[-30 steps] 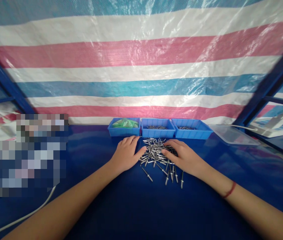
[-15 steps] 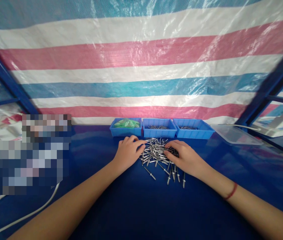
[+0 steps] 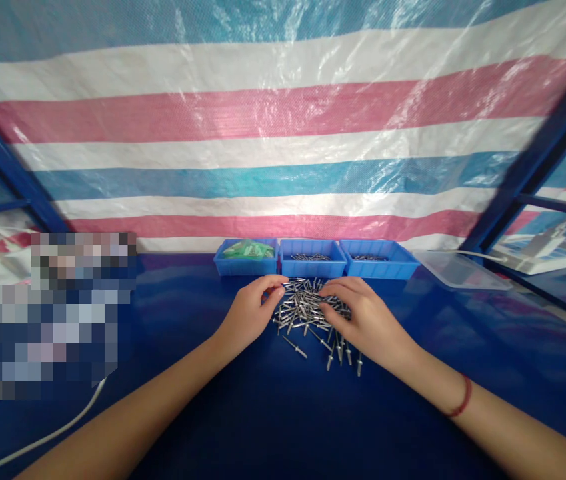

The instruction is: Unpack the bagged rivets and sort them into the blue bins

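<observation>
A loose pile of silver blind rivets (image 3: 304, 307) lies on the blue table, with several strays along its near edge. At the pile's left side is my left hand (image 3: 255, 303), its thumb and index finger apart and the fingertips by the outer rivets; the other fingers are largely hidden. My right hand (image 3: 365, 317) rests over the right part of the pile, thumb and fingers parted and touching rivets. I cannot see a rivet gripped in either hand. Behind the pile stand a middle blue bin (image 3: 313, 268) and a right blue bin (image 3: 383, 268), both with rivets inside.
A left blue bin (image 3: 246, 268) holds a green plastic bag (image 3: 249, 249). A clear plastic lid (image 3: 465, 271) lies to the right, near a white device (image 3: 545, 252). White cable (image 3: 70, 419) runs along the left side, by a blurred-out area. Striped sheeting (image 3: 273, 120) hangs behind.
The view has shifted slightly. My left hand's outer fingers, spread before, are now tucked behind the index finger. My right hand stays over the pile, its fingers slightly more raised.
</observation>
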### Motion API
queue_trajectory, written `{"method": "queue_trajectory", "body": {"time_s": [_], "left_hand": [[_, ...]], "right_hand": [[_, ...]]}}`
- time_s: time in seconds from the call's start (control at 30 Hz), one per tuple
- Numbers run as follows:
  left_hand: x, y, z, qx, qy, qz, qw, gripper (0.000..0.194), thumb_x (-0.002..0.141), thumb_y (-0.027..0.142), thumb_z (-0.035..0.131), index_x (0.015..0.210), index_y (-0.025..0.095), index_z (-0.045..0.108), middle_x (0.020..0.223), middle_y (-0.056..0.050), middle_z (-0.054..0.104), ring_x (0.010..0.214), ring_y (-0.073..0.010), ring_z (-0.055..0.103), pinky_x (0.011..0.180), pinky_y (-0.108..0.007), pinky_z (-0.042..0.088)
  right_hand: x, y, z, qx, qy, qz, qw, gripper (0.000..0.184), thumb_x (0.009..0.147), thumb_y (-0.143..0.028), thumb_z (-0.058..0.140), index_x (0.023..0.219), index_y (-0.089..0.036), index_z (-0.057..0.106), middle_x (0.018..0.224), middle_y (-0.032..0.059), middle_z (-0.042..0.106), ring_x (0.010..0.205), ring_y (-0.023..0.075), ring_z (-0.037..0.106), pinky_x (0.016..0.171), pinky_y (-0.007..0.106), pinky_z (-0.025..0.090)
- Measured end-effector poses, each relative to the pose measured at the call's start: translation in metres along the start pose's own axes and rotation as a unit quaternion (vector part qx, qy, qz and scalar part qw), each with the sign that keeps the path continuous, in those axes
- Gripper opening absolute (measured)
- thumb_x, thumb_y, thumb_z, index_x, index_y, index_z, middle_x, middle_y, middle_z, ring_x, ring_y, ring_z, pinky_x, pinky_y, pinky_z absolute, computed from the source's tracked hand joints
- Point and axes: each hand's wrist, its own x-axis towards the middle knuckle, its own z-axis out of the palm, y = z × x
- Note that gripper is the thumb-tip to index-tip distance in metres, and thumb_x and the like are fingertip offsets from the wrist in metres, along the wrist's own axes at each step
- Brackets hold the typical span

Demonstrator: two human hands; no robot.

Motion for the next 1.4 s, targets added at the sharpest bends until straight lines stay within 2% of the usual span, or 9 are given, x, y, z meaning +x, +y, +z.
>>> {"method": "queue_trajectory", "body": {"time_s": [0.07, 0.13, 0.23, 0.33, 0.8, 0.97, 1.07, 1.27, 1.4], "left_hand": [[-0.008, 0.014, 0.002, -0.142, -0.001, -0.045, 0.989, 0.024, 0.086, 0.030, 0.052, 0.106, 0.018, 0.060, 0.103, -0.005, 0.068, 0.096, -0.0186, 0.063, 0.086, -0.032, 0.049], [-0.015, 0.028, 0.005, -0.238, -0.013, -0.079, 0.968, 0.027, 0.084, 0.032, 0.054, 0.106, 0.017, 0.058, 0.102, -0.006, 0.068, 0.095, -0.0185, 0.064, 0.087, -0.031, 0.049], [-0.025, 0.043, 0.008, -0.318, -0.026, -0.097, 0.943, 0.026, 0.083, 0.032, 0.057, 0.104, 0.017, 0.058, 0.100, -0.005, 0.067, 0.094, -0.0179, 0.063, 0.086, -0.029, 0.049], [-0.028, 0.047, 0.009, -0.354, -0.035, -0.107, 0.928, 0.023, 0.082, 0.031, 0.059, 0.100, 0.017, 0.059, 0.096, -0.004, 0.066, 0.093, -0.0169, 0.063, 0.086, -0.028, 0.048], [-0.029, 0.047, 0.008, -0.379, -0.039, -0.161, 0.910, 0.028, 0.079, 0.037, 0.064, 0.098, 0.017, 0.061, 0.089, -0.003, 0.067, 0.083, -0.0152, 0.062, 0.080, -0.027, 0.047], [-0.029, 0.050, 0.007, -0.388, -0.051, -0.156, 0.907, 0.029, 0.078, 0.039, 0.063, 0.096, 0.017, 0.062, 0.085, -0.003, 0.066, 0.080, -0.0148, 0.061, 0.076, -0.026, 0.046], [-0.029, 0.051, 0.007, -0.375, -0.076, -0.134, 0.914, 0.024, 0.078, 0.038, 0.063, 0.089, 0.016, 0.062, 0.080, -0.002, 0.065, 0.076, -0.0143, 0.060, 0.071, -0.025, 0.045], [-0.030, 0.050, 0.006, -0.332, -0.016, -0.100, 0.938, 0.018, 0.076, 0.032, 0.063, 0.085, 0.018, 0.058, 0.073, 0.002, 0.060, 0.066, -0.0114, 0.056, 0.062, -0.022, 0.043], [-0.031, 0.049, 0.005, -0.288, -0.006, -0.083, 0.954, 0.017, 0.078, 0.033, 0.060, 0.083, 0.017, 0.056, 0.067, 0.003, 0.055, 0.060, -0.0096, 0.050, 0.057, -0.021, 0.039]], "right_hand": [[-0.002, -0.016, -0.002, 0.068, 0.025, 0.016, 0.997, 0.011, 0.083, -0.023, 0.056, 0.090, -0.020, 0.065, 0.091, 0.0066, 0.068, 0.090, 0.0221, 0.061, 0.081, 0.039, 0.048], [-0.005, -0.029, -0.003, 0.134, 0.037, 0.035, 0.990, 0.008, 0.084, -0.022, 0.057, 0.087, -0.020, 0.064, 0.087, 0.0045, 0.068, 0.085, 0.0190, 0.063, 0.078, 0.035, 0.049], [-0.009, -0.042, -0.004, 0.186, 0.052, 0.040, 0.980, 0.005, 0.084, -0.020, 0.058, 0.084, -0.020, 0.064, 0.085, 0.0028, 0.067, 0.082, 0.0159, 0.063, 0.075, 0.030, 0.049], [-0.011, -0.045, -0.006, 0.201, 0.074, 0.044, 0.976, 0.005, 0.084, -0.020, 0.059, 0.083, -0.019, 0.064, 0.083, 0.0021, 0.066, 0.080, 0.0145, 0.062, 0.073, 0.027, 0.049], [-0.010, -0.044, -0.009, 0.203, 0.059, 0.003, 0.977, 0.004, 0.083, -0.018, 0.061, 0.082, -0.019, 0.064, 0.080, 0.0011, 0.066, 0.076, 0.0131, 0.062, 0.071, 0.027, 0.049], [-0.011, -0.044, -0.011, 0.186, 0.086, -0.028, 0.978, 0.005, 0.083, -0.014, 0.060, 0.084, -0.018, 0.063, 0.080, 0.0012, 0.066, 0.077, 0.0125, 0.061, 0.071, 0.026, 0.048], [-0.011, -0.044, -0.013, 0.180, 0.098, -0.035, 0.978, 0.007, 0.082, -0.013, 0.061, 0.086, -0.019, 0.063, 0.082, 0.0011, 0.065, 0.078, 0.0125, 0.060, 0.071, 0.026, 0.048], [-0.009, -0.039, -0.011, 0.183, 0.096, -0.027, 0.978, 0.005, 0.083, -0.015, 0.060, 0.085, -0.019, 0.063, 0.082, 0.0019, 0.064, 0.078, 0.0133, 0.060, 0.071, 0.025, 0.048], [-0.008, -0.038, -0.008, 0.191, 0.065, -0.022, 0.979, 0.006, 0.084, -0.016, 0.059, 0.083, -0.018, 0.064, 0.081, 0.0023, 0.065, 0.078, 0.0137, 0.060, 0.070, 0.026, 0.047]]}}
